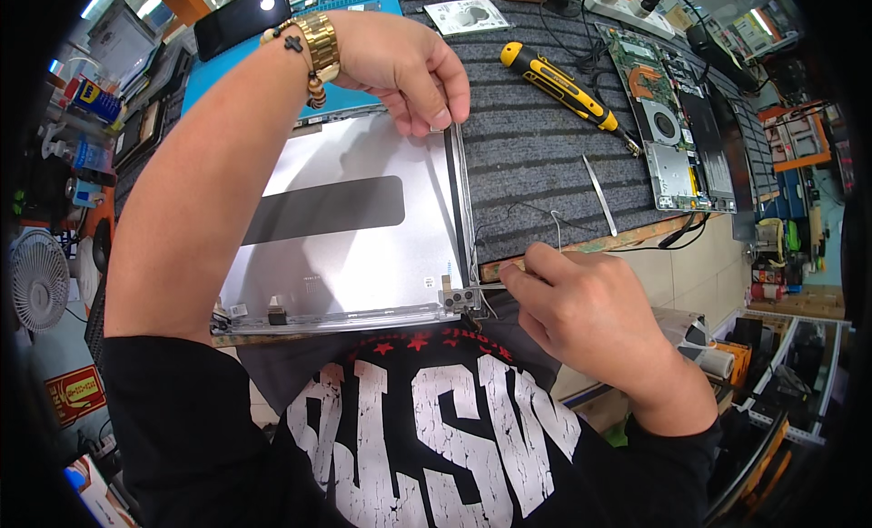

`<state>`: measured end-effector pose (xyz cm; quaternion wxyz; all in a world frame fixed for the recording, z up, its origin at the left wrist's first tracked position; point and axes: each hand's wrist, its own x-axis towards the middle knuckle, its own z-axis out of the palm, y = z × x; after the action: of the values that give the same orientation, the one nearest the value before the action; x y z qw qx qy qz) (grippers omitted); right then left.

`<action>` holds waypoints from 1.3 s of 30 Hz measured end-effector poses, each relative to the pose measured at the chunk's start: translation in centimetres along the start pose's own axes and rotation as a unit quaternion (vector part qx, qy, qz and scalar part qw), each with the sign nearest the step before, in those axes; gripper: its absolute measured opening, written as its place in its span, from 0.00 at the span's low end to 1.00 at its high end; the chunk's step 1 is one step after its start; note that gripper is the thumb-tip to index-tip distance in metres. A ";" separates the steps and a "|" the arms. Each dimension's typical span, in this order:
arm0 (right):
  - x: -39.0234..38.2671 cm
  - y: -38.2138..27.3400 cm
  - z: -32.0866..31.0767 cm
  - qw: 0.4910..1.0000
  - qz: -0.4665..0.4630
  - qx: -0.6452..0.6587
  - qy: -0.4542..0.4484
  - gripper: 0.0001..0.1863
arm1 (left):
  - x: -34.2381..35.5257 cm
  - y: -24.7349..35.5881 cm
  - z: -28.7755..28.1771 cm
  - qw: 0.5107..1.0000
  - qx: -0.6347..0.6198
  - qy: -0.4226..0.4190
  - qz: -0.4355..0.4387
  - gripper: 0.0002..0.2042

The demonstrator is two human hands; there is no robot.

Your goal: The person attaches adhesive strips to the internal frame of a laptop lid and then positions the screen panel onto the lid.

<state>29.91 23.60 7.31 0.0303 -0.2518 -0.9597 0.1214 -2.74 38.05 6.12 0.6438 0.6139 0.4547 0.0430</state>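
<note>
Silver, the lid [363, 265] lies at the near side of the desk [645, 234], left of the right hand [581, 301]. Along its right edge a dark strip [456, 201] runs lengthwise away from the person, from the hinge [459, 298] nearest the right hand to the far corner, where the left hand's [400, 65] fingertips press together; the right hand's fingers curl, their grip's contents unclear.

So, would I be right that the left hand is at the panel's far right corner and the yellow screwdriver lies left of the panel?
Not quite: the head view shows the yellow screwdriver lying right of the panel; the left hand is indeed at the panel's far right corner.
</note>
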 end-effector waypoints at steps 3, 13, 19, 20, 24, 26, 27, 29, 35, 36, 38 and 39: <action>0.0 -0.1 0.0 1.000 -0.002 0.000 0.003 0.10 | 0.1 -0.4 -0.3 1.000 0.001 0.018 0.011 0.11; -0.2 0.0 0.1 1.000 -0.006 -0.013 -0.003 0.11 | 0.1 -0.7 0.0 0.998 -0.008 0.068 0.016 0.11; -0.1 -0.1 0.2 1.000 -0.005 -0.011 0.003 0.10 | -0.3 0.1 0.9 0.990 0.089 0.112 0.009 0.11; -0.1 -0.1 0.2 1.000 -0.004 -0.012 0.003 0.10 | -0.3 0.0 1.0 0.990 0.089 0.112 0.008 0.11; -0.1 -0.2 0.2 1.000 -0.002 -0.018 0.001 0.10 | 0.0 0.0 1.2 0.985 0.116 0.121 0.039 0.10; -0.1 -0.2 0.2 1.000 -0.004 -0.017 0.007 0.09 | 0.0 0.0 1.3 0.983 0.126 0.129 0.046 0.10; -0.1 -0.2 0.2 1.000 -0.004 -0.016 0.007 0.09 | 0.0 0.0 1.4 0.981 0.133 0.136 0.045 0.11; -0.1 -0.1 0.2 1.000 -0.005 -0.014 0.009 0.10 | -0.1 0.1 1.6 0.979 0.140 0.142 0.044 0.11; -0.1 -0.1 0.3 1.000 -0.004 -0.006 0.010 0.11 | -0.4 0.7 1.9 0.967 0.194 0.162 0.018 0.11; -0.1 -0.1 0.2 1.000 -0.005 -0.006 0.010 0.11 | -0.4 0.7 2.0 0.967 0.196 0.164 0.018 0.10; -0.1 -0.2 0.1 1.000 -0.008 -0.001 0.010 0.11 | -0.6 0.7 2.0 0.966 0.197 0.167 0.018 0.10; -0.1 -0.2 0.1 1.000 -0.007 -0.001 0.010 0.11 | -0.4 0.6 2.0 0.966 0.196 0.169 0.020 0.09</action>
<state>29.90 23.38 7.23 0.0406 -0.2466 -0.9611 0.1178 -1.39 36.39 6.52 0.4235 0.7206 0.5447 0.0691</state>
